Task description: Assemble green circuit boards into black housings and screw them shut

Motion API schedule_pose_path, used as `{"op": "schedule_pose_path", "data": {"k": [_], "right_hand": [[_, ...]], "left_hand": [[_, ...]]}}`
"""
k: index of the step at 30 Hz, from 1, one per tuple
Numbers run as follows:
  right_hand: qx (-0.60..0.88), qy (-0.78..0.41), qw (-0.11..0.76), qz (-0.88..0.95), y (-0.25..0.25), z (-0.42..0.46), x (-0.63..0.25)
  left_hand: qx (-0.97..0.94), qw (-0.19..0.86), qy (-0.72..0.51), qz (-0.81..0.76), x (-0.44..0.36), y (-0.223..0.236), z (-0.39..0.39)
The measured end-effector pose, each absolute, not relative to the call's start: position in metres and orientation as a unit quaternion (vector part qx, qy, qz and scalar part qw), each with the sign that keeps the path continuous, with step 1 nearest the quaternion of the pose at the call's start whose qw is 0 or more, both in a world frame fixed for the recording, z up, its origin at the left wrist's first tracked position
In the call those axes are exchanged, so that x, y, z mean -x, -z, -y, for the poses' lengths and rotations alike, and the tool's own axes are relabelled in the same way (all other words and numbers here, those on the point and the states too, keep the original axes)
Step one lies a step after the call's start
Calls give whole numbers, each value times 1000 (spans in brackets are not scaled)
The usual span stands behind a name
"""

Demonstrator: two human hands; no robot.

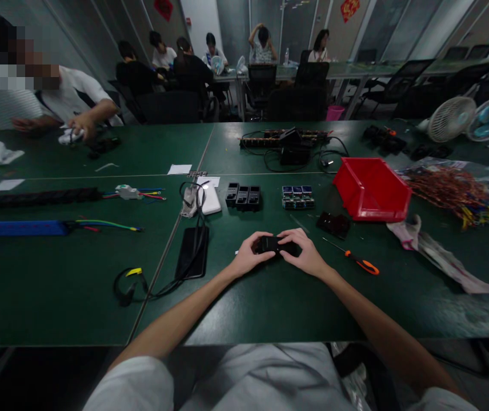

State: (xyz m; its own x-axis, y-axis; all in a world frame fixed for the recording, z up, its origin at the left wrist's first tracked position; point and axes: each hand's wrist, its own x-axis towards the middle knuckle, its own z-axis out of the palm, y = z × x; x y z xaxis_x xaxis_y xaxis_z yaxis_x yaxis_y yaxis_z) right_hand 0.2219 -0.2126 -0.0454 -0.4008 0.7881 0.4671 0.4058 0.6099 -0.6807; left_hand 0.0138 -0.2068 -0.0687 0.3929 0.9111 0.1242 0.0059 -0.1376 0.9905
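I view a room whose long surface of dark green, glossy panels [77, 297] spans the foreground, with thin pale seams between panels. Behind it I see black office chairs with armrests [169, 107] and a second, pale-edged green table [347, 71] along the far side. Grey panelled walls with vertical frames [233, 28] carry red diamond-shaped paper decorations [350, 9]. Whitish light reflects off the surface at right; the grey floor [360, 108] lies dimmer.

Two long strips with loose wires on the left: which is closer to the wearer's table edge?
The blue strip; the black strip lies beyond it.
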Motion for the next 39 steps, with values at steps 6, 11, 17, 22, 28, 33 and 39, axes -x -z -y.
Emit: {"op": "schedule_pose_path", "data": {"k": [6,11,17,22,28,33,39], "right_hand": [[373,-237,403,801,44,213,-222],[372,-234,405,802,43,214,-222],[372,-230,400,805,43,214,-222],[368,-216,394,814,42,214,-223],[359,-192,384,829,47,213,-224],[358,-187,385,830,48,213,-223],[354,-194,387,829,47,213,-222]], "left_hand": [[-633,548,-409,-365,-14,71,206],[-623,554,-417,-362,-14,74,206],[-618,551,-425,-365,-15,75,206],[-614,551,-433,-363,-15,74,207],[-617,544,-432,-370,-16,75,208],[-613,548,-439,-364,-16,75,208],[-618,543,-439,-361,-16,71,209]]}}
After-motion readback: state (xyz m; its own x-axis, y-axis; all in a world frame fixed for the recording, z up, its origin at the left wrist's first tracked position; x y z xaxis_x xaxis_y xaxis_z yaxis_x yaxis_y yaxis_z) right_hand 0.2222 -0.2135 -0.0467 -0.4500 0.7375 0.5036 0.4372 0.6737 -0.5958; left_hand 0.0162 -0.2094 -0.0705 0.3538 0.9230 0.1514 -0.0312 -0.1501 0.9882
